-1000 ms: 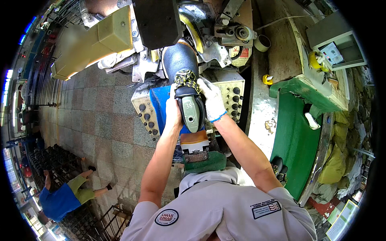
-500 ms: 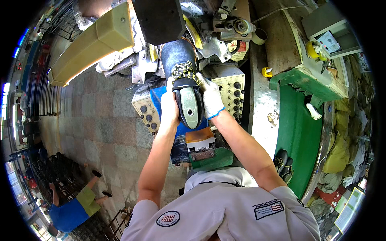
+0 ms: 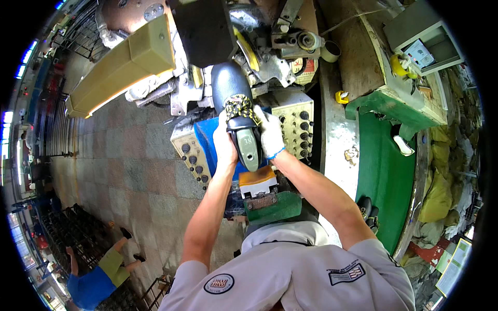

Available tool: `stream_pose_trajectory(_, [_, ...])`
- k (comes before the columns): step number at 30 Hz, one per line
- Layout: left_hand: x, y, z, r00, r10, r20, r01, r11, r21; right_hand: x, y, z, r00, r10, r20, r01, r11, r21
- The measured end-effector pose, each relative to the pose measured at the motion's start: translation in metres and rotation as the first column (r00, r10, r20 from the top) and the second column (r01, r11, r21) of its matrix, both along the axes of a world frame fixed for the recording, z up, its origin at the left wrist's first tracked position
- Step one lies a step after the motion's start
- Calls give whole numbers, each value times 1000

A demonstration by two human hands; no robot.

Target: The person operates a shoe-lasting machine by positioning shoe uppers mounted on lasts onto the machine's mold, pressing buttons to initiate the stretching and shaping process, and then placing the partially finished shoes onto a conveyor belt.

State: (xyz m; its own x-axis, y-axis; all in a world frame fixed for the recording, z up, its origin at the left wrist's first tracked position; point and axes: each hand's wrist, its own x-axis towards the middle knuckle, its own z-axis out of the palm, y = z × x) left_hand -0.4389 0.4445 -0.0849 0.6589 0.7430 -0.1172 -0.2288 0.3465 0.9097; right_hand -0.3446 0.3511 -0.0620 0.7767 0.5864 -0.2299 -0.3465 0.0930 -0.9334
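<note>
A black shoe upper (image 3: pixel 228 83) with yellow-and-black laces (image 3: pixel 239 109) sits on a green shoe last (image 3: pixel 248 146), its rounded toe pointing away from me. The toe lies at the near edge of the machine's dark block (image 3: pixel 203 33). My left hand (image 3: pixel 224 140), which looks bare, is closed along the left side of the shoe near the heel. On the right side, my right hand (image 3: pixel 271 132) grips it in a white glove with a blue cuff. Below the heel stands an orange-topped pad (image 3: pixel 258 176) on a machine bracket. Part of each hand's fingers is hidden by the shoe.
Knob panels flank the shoe, one at left (image 3: pixel 191 158) and one at right (image 3: pixel 298 122). A beige machine cover (image 3: pixel 122 67) juts out upper left. At right runs a green-surfaced bench (image 3: pixel 381 176) with dark shoes (image 3: pixel 368 210). Another person (image 3: pixel 98 280) is at lower left.
The shoe has come slightly toward me and tilted, so its smooth rounded toe now shows by the dark block. Both hands keep their hold and have moved with it.
</note>
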Motion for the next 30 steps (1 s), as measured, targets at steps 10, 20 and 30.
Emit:
stream_pose_trajectory(10, [-45,-15,57,909,175,-379,-183,983,13,28,-124,6,960,-8,-279,31,997,76])
stream_pose_trajectory(20, [9,-84,118,712,385,-587,109,765,634,43,-410,-119,682,-603,-414,513,798,-317])
stream_pose_trajectory(30, [-23,-48,73,643,611,-462,282,371,885,174,-595,-220,409,-822,-397,668,566,-483])
